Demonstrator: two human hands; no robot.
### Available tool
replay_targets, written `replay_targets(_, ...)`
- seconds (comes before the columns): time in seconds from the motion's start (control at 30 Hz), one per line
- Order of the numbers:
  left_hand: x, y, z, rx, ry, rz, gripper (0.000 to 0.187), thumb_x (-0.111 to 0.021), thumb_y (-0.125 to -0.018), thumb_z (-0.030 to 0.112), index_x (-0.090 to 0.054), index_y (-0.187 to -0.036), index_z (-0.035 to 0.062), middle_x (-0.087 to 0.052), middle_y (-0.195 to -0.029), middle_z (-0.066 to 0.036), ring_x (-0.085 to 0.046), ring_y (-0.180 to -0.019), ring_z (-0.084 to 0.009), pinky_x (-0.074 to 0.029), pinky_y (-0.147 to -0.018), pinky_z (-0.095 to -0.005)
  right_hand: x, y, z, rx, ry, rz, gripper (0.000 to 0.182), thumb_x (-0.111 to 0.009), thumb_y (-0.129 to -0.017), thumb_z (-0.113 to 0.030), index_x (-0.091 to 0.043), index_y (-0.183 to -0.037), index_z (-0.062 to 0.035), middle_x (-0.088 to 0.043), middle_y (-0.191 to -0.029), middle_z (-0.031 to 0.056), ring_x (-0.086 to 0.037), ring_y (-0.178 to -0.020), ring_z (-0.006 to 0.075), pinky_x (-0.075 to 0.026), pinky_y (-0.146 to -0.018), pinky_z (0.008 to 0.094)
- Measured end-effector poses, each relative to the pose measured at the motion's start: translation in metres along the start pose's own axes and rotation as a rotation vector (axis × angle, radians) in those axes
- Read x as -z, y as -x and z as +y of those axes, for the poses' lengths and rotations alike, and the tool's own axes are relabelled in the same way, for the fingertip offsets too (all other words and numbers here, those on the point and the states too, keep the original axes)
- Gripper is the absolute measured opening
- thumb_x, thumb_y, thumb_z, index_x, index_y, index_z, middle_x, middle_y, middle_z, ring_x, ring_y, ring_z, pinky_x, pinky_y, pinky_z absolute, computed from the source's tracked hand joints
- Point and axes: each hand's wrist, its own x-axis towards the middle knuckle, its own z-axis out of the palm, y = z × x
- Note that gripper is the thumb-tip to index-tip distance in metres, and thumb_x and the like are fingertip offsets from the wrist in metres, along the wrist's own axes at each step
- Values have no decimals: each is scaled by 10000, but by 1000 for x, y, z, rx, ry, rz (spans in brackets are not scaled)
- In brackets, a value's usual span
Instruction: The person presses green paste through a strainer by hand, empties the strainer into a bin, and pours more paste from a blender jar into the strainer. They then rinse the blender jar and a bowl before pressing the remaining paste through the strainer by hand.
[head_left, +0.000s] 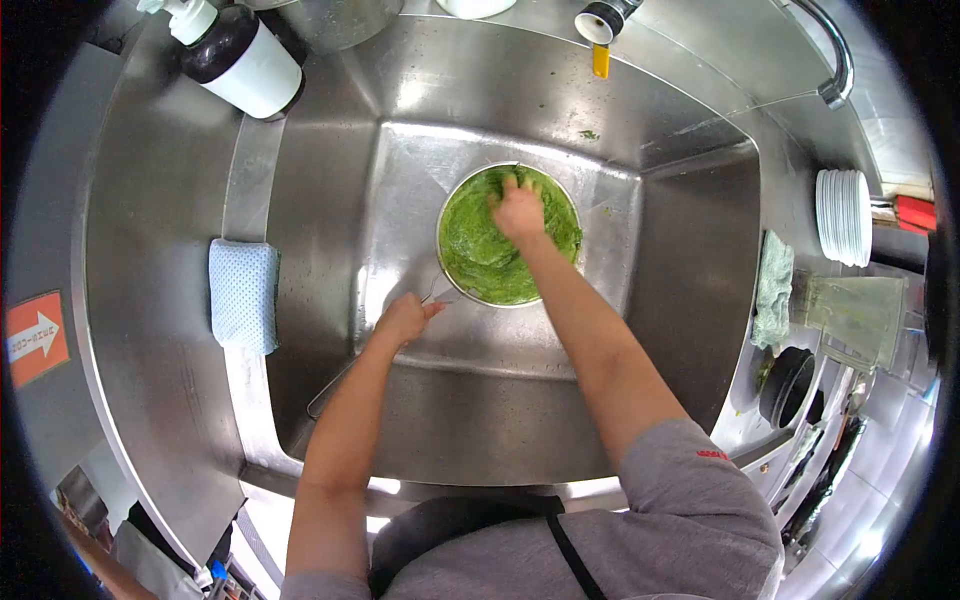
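A round strainer (pixel 439 250) with a thin metal rim sits in the sink, filled with wet, bright green pulp (pixel 472 232). Its long wire handle (pixel 332 385) points to the lower left, and my left hand (pixel 403 321) is closed around that handle close to the rim. My right hand (pixel 520 212) reaches into the upper part of the pulp. Its fingers are spread and coated green, with the tips partly sunk in. What lies under the strainer is hidden.
Steel sink walls (pixel 700 290) surround the strainer. A folded blue cloth (pixel 244 296) and a pump bottle (pixel 245 65) are on the left ledge. On the right are a green cloth (pixel 773 290), stacked white plates (pixel 843 217) and a blender jug (pixel 855 315). A faucet (pixel 838 80) overhangs the upper right.
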Motion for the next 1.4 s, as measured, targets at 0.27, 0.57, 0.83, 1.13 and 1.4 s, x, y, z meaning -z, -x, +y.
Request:
replay_targets(0.27,-10,-9,-12,-83,-55,94,611,-475,-755,510,-548,-694,-94,-555,-635,-234,-566,-653,-354,-433,-603,-416,-14,58,-33,465,162,-245,394,-472,-729,-267,-434,-1066,-66,-383,-1167,176,-353,-1072,338,-254,-891,528)
replay_targets(0.57,-7,-6,-7,-57,-7,54,599,-478,-764,493,-547,-652,-91,-549,-607,-230,-568,-625,-342,-437,-596,-411,11,48,14,285,152,-178,358,-471,-709,-174,-453,-1054,-80,-396,-1149,179,-334,-1108,347,-294,-882,505)
replay_targets(0.83,-8,-6,-8,-22,-22,38,576,-472,-772,485,-536,-619,-67,-541,-557,-190,-562,-541,-299,-435,-541,-398,-17,33,27,202,74,-396,268,-425,-716,-126,-521,-964,-91,-561,-865,170,-563,-795,316,-454,-717,390)
replay_targets(1.13,-9,-7,-9,-34,-29,60,567,-483,-766,483,-541,-662,-71,-560,-637,-209,-555,-580,-333,-429,-581,-410,-11,32,26,120,-42,-432,228,-384,-731,-125,-572,-832,-45,-578,-820,195,-567,-773,349,-462,-679,415)
replay_targets(1.4,-5,-5,-7,-27,-14,1,560,-487,-759,484,-564,-692,-67,-552,-665,-239,-551,-708,-365,-415,-656,-418,45,33,37,213,28,-207,439,-520,-750,-333,-433,-1076,-52,-431,-1109,206,-394,-1043,359,-350,-852,433)
